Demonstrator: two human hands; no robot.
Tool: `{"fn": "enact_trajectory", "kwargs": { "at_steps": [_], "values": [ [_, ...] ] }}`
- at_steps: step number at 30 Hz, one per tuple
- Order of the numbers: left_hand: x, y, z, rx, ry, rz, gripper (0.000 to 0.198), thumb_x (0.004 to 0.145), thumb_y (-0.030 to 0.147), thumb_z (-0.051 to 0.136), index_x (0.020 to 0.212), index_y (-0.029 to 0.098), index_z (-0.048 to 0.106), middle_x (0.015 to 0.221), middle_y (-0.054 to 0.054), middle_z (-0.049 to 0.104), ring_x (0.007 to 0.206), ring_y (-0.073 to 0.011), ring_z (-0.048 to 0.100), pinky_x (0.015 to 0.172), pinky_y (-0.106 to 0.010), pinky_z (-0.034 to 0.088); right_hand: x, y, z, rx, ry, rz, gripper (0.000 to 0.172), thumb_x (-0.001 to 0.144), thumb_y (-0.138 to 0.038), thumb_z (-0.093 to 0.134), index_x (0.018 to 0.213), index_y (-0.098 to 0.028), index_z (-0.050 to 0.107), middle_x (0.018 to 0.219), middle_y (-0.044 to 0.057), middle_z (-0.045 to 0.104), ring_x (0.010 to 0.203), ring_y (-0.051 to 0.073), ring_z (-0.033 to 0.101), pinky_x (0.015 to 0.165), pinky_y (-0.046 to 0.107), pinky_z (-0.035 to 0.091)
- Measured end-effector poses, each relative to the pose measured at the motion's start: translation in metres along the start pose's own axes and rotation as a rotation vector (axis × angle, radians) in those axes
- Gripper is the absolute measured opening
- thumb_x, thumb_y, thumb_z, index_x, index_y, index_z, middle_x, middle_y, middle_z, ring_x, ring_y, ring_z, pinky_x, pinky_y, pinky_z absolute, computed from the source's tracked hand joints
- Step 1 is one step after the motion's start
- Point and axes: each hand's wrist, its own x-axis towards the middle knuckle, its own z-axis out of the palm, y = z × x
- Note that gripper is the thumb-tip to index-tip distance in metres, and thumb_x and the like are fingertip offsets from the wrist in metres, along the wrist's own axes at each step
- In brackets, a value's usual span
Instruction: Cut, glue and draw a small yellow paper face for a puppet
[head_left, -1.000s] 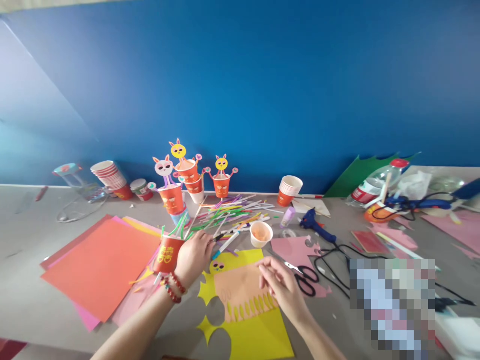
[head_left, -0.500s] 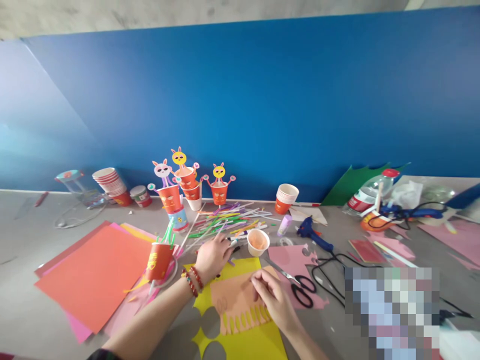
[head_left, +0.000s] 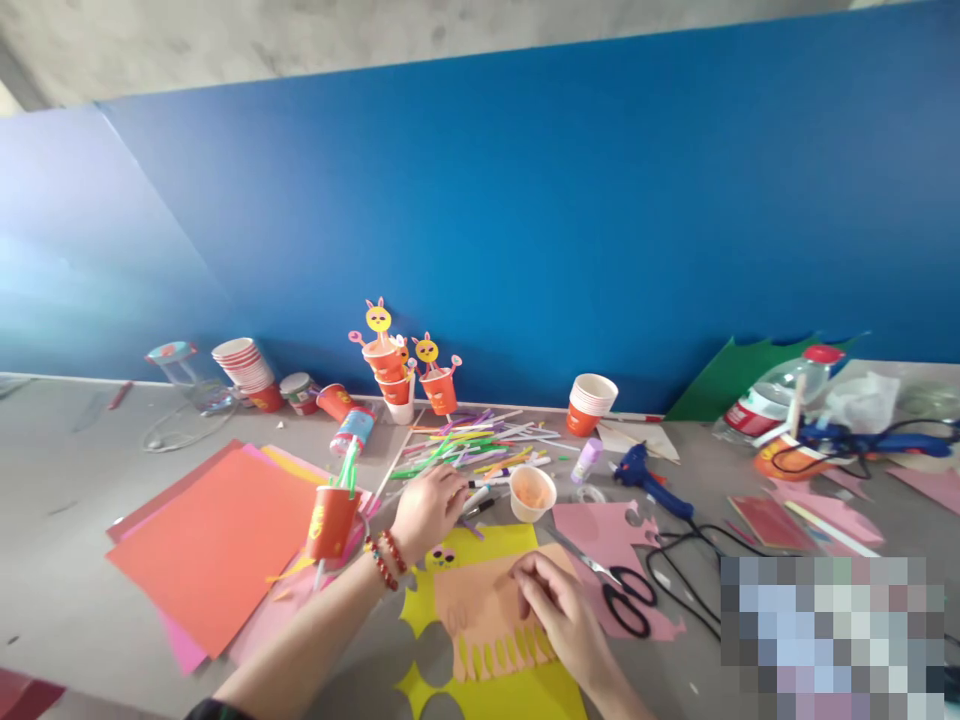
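Observation:
My left hand (head_left: 429, 508), with beaded bracelets on its wrist, reaches over the pile beside several markers (head_left: 480, 497); its fingers are stretched and slightly apart, with the tips partly hidden. My right hand (head_left: 556, 608) is above a peach paper sheet (head_left: 480, 590), thumb and forefinger curled together. Whatever may be in that pinch is too small to make out. The sheet's near edge is cut into rounded strips, and beneath it lies yellow paper (head_left: 517, 690) with round cut-outs. A white paper cup (head_left: 532, 495) with orange contents stands just beyond the hands.
Scissors (head_left: 630, 600) rest on pink paper to the right, near a blue glue gun (head_left: 651, 482) and its cord. Colored sticks (head_left: 480, 445) lie ahead. A decorated red cup (head_left: 330, 525) stands left, by orange sheets (head_left: 217, 540). Behind are an overturned cup (head_left: 335, 401) and a blue cup (head_left: 352, 430).
The white-faced cup figure standing on the blue cup has toppled; both cups now lie tipped over. The view has shifted so that things sit further right. Both hands keep nearly the same poses.

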Motion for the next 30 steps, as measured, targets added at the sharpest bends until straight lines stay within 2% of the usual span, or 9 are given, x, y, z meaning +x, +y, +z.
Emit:
{"fn": "enact_trajectory", "kwargs": {
  "at_steps": [6,12,16,19,21,24,30],
  "values": [
    [0.0,-0.013,0.003,-0.012,0.013,-0.037,0.019,0.095,0.02,0.052,0.091,0.02,0.07,0.093,-0.005,0.069,0.083,-0.0188,0.067,0.072,-0.027,0.052,0.0,-0.001,0.002,-0.007,0.002,-0.005,0.034,0.099,-0.046,0.046,0.077,-0.021,0.053,0.064,-0.002,0.055,0.061,0.016,0.055,0.061,0.024,0.041],
    [0.011,-0.012,0.005,-0.038,-0.018,-0.033,0.02,0.095,0.016,0.051,0.096,0.02,0.071,0.099,-0.006,0.071,0.09,-0.0193,0.068,0.081,-0.029,0.054,0.0,-0.001,0.004,-0.02,0.01,0.004,0.032,0.099,-0.044,0.047,0.077,-0.021,0.054,0.063,-0.002,0.056,0.06,0.015,0.055,0.059,0.024,0.04],
    [0.032,-0.003,0.015,-0.023,-0.099,-0.022,0.023,0.095,0.012,0.051,0.097,0.02,0.072,0.099,-0.006,0.072,0.093,-0.0196,0.068,0.082,-0.029,0.054,0.001,0.001,0.004,-0.049,0.015,0.003,0.03,0.098,-0.041,0.048,0.077,-0.021,0.055,0.063,-0.002,0.057,0.061,0.015,0.056,0.061,0.024,0.041],
    [0.054,0.004,0.029,-0.001,-0.196,-0.014,0.019,0.097,0.018,0.054,0.097,0.02,0.072,0.099,-0.006,0.071,0.095,-0.0202,0.067,0.085,-0.032,0.055,0.002,0.003,0.004,-0.067,0.021,-0.002,0.029,0.098,-0.04,0.047,0.078,-0.021,0.056,0.064,-0.002,0.058,0.061,0.016,0.057,0.063,0.024,0.042],
    [0.067,0.008,0.039,0.018,-0.263,-0.019,0.017,0.098,0.026,0.057,0.11,0.019,0.068,0.112,-0.008,0.068,0.1,-0.0209,0.065,0.089,-0.038,0.055,0.003,0.004,0.003,-0.067,0.02,-0.01,0.028,0.098,-0.038,0.047,0.078,-0.021,0.056,0.064,-0.002,0.058,0.062,0.016,0.058,0.064,0.025,0.042],
    [0.081,0.013,0.051,0.055,-0.339,-0.059,0.032,0.097,0.034,0.06,0.125,0.017,0.059,0.126,-0.01,0.061,0.105,-0.023,0.064,0.089,-0.044,0.056,0.003,0.006,0.003,-0.071,0.023,-0.013,0.025,0.097,-0.035,0.047,0.078,-0.021,0.055,0.064,-0.002,0.059,0.061,0.016,0.058,0.063,0.025,0.043],
    [0.089,0.015,0.052,0.063,-0.374,-0.144,0.033,0.097,0.033,0.061,0.125,0.017,0.058,0.126,-0.01,0.061,0.106,-0.0237,0.064,0.089,-0.044,0.056,0.003,0.007,0.005,-0.055,0.021,0.014,0.024,0.096,-0.037,0.047,0.08,-0.022,0.055,0.06,-0.003,0.059,0.057,0.016,0.057,0.057,0.025,0.042]
  ]
}}
